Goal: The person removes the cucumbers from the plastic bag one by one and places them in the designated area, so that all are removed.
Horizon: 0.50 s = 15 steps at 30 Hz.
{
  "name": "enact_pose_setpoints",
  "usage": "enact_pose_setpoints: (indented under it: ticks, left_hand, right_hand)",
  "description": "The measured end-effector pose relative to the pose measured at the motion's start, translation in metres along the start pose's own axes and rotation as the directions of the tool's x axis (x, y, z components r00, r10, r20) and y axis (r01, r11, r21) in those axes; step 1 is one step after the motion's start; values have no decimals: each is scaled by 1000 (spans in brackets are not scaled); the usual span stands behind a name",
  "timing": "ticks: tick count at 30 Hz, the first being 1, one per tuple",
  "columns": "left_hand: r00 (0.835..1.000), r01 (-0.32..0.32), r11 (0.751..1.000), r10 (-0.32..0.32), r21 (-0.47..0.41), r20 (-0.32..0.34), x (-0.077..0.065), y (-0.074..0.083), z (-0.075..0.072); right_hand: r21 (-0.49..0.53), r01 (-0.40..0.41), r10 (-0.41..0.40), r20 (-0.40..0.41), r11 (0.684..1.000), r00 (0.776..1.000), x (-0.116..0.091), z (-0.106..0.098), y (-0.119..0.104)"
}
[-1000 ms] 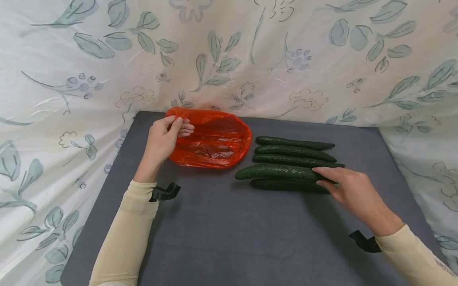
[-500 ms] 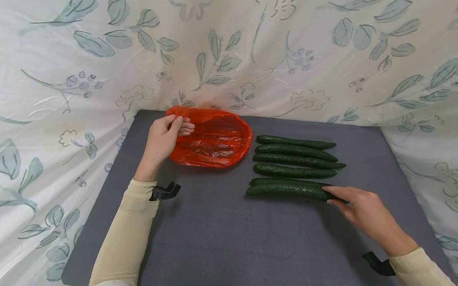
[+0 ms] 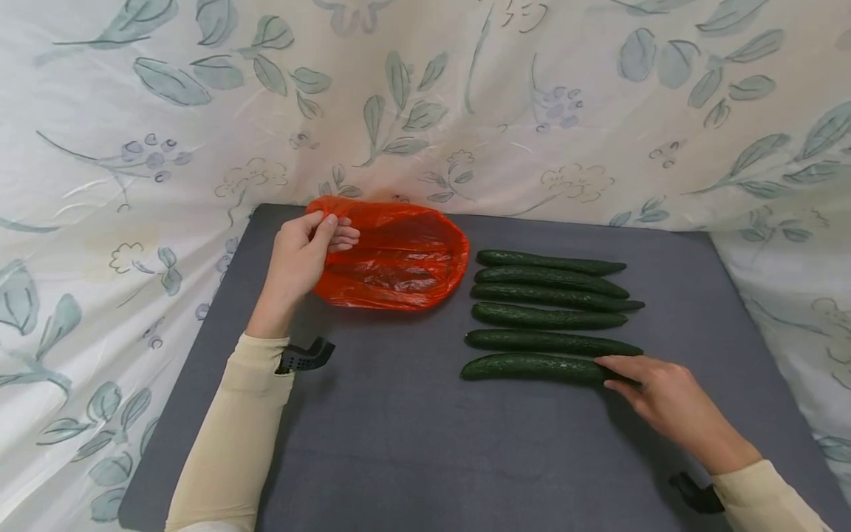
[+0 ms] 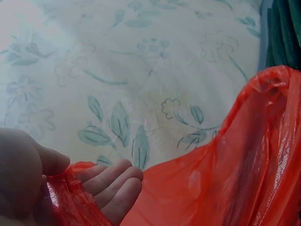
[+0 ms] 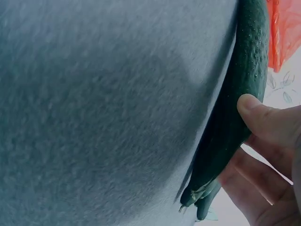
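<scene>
My left hand (image 3: pixel 299 258) pinches the left edge of a thin red plastic bag (image 3: pixel 399 258) lying on the table. In the left wrist view, bunched plastic (image 4: pixel 75 197) shows between the thumb and fingers. My right hand (image 3: pixel 678 403) grips the right end of the nearest cucumber (image 3: pixel 532 367), thumb on the near side. That cucumber lies at the front of a stack of several cucumbers, all side by side and pointing left to right. Just behind it, with a narrow gap, is another cucumber (image 3: pixel 545 341). In the right wrist view my thumb (image 5: pixel 256 110) presses the gripped cucumber (image 5: pixel 249 61).
The dark grey table (image 3: pixel 425 443) carries the bag at back left and the other cucumbers (image 3: pixel 552 297) right of it. A floral curtain (image 3: pixel 465 111) hangs behind the table and along both sides. Black wrist mounts (image 3: pixel 306 356) jut from both sleeves.
My right hand has brought the gripped cucumber toward the front, from above the row to its near side, and it now lies apart from its neighbour. The left hand and bag stay put.
</scene>
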<state>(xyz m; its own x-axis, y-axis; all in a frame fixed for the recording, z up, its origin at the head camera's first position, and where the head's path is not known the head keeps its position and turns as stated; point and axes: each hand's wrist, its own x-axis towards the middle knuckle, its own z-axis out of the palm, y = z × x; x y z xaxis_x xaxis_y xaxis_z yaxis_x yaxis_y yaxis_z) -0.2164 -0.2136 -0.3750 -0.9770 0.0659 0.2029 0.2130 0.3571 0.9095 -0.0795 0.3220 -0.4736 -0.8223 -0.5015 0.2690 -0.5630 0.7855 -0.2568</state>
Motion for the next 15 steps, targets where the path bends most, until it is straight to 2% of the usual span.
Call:
enact_pose_setpoints:
  ticks: [9,12,15]
  left_hand:
    - [1000,-10,999,10,33,-6,-3,6,-2]
    - [1000,-17,996,19,84,-20,-4,8,-2]
    - [998,-23,983,32,184,-49,-4,8,-1]
  right_hand:
    - [-37,10,-10,7,999,1000,-4,5,8]
    - [-51,0,1,21,999,1000,-5,5,7]
    - [-60,-4,6,28,998,1000,-6,6,7]
